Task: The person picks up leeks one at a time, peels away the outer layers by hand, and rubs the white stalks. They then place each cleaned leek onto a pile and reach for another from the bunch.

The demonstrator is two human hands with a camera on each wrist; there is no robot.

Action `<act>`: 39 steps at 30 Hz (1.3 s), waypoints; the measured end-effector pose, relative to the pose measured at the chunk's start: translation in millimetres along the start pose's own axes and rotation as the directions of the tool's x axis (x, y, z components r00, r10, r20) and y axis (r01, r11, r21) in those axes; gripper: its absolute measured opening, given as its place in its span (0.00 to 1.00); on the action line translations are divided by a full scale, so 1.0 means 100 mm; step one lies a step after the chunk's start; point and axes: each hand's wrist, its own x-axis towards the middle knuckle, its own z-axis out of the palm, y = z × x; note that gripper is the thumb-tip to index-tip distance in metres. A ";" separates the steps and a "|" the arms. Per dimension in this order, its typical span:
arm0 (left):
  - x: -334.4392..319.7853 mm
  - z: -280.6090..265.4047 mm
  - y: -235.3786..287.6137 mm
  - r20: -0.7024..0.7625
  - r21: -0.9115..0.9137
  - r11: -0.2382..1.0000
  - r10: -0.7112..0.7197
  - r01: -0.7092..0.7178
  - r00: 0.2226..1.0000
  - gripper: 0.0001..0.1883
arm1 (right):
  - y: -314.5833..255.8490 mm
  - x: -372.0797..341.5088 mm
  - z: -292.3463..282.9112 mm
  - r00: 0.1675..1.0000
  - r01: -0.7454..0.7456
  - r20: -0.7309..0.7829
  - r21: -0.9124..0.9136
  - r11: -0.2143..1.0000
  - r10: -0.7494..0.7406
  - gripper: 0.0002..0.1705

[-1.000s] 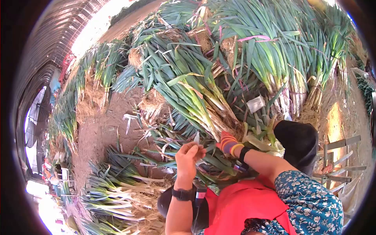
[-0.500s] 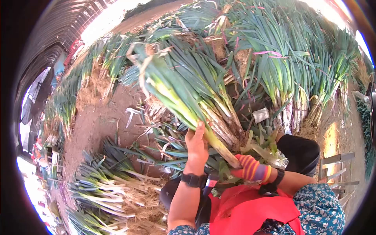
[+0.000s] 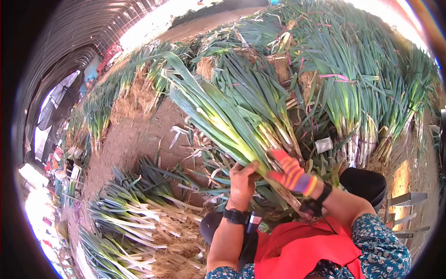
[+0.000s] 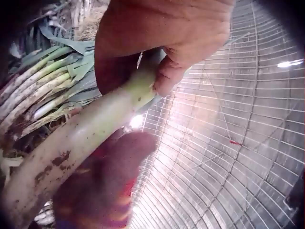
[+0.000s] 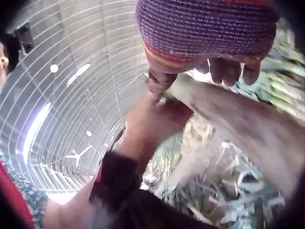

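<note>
1. The leek (image 3: pixel 246 149) slants between our two hands; its leaves reach far and left, its pale stalk near and right, towards the red apron (image 3: pixel 304 251).
2. Our bare left hand (image 3: pixel 242 182) is curled round the stalk, thumb pressing it; this looks like the main hold – firm, we judge, but short of bruising.
3. Our right hand (image 3: pixel 292 173), in a striped glove (image 5: pixel 205 31), spans the stalk just beside the left; its fingers look fairly straight, parted from the thumb and not wrapped tight.
4. Brown marks show on the lower stalk; in handling it, we would steady with the left and work the right lightly lengthwise, so that the leaves don't bend.
5. Loose leeks (image 3: pixel 134 218) lie near left, tied bundles (image 3: pixel 348 100) far right; we would hold the long leaves clear of both.
</note>
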 end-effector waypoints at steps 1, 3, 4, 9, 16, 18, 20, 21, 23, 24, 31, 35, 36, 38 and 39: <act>-0.01 0.03 -0.01 -0.018 -0.021 0.999 -0.031 0.031 0.999 0.14 | -0.18 0.32 -0.06 0.989 0.095 -0.101 -0.152 0.984 -0.111 0.38; -0.02 0.06 -0.11 -0.014 -0.067 0.998 0.001 -0.002 1.000 0.13 | -0.29 0.88 -0.10 0.930 0.297 -0.182 -0.144 0.944 -0.320 0.36; -0.02 0.06 -0.14 -0.024 -0.049 0.999 0.007 -0.008 1.000 0.13 | -0.41 1.09 -0.16 0.925 0.320 -0.166 -0.144 0.936 -0.342 0.34; -0.05 0.05 -0.25 0.025 0.007 0.998 0.069 -0.069 0.997 0.14 | -0.92 1.69 -0.35 0.881 0.397 -0.099 -0.375 0.838 -0.462 0.33; -0.24 -0.02 -0.56 0.088 0.186 0.981 0.048 -0.063 0.995 0.12 | -0.72 1.83 -0.58 0.931 0.179 0.363 -0.359 0.916 -0.040 0.15; -0.22 -0.04 -0.60 0.104 0.218 0.974 0.046 -0.068 0.993 0.11 | -0.54 1.66 -0.59 0.945 0.284 0.248 -0.296 0.912 -0.213 0.14; -0.20 -0.03 -0.55 0.104 0.204 0.977 0.041 -0.061 0.994 0.11 | -0.53 1.55 -0.64 0.889 0.457 0.150 -0.235 0.858 -0.433 0.12; -0.20 -0.03 -0.52 0.103 0.194 0.979 0.039 -0.059 0.994 0.11 | -0.53 1.48 -0.66 0.888 0.458 0.152 -0.229 0.859 -0.433 0.12; -0.22 -0.01 -0.53 0.106 0.177 0.984 0.010 -0.028 0.994 0.11 | -0.67 1.30 -0.76 0.937 0.046 0.328 0.224 0.973 -0.120 0.10; -0.23 0.01 -0.55 0.138 0.158 0.987 0.004 -0.026 0.990 0.11 | -0.75 1.23 -0.83 0.914 -0.104 0.404 0.313 0.944 -0.034 0.07; -0.36 0.00 -0.66 0.304 0.306 0.952 -0.094 -0.003 0.948 0.13 | -0.83 0.75 -0.92 0.793 0.295 0.462 0.280 0.913 -0.398 0.06; -0.37 0.08 -0.57 0.326 0.146 0.989 -0.050 0.002 0.944 0.16 | -0.82 0.21 -0.70 0.493 0.322 0.821 0.134 0.937 -0.287 0.10; -0.35 0.11 -0.52 0.314 0.137 0.987 -0.121 0.081 0.942 0.17 | -0.85 0.16 -0.69 0.491 0.356 0.835 0.068 0.932 -0.249 0.08; -0.30 0.05 -0.74 0.270 0.041 0.986 -0.165 0.160 0.949 0.17 | -0.83 0.05 -0.66 0.433 -0.066 0.848 0.368 0.927 -0.306 0.08; -0.26 0.01 -0.81 0.250 -0.042 0.971 -0.218 0.236 0.943 0.16 | -0.84 -0.01 -0.64 0.421 -0.479 0.828 0.549 0.685 -0.370 0.09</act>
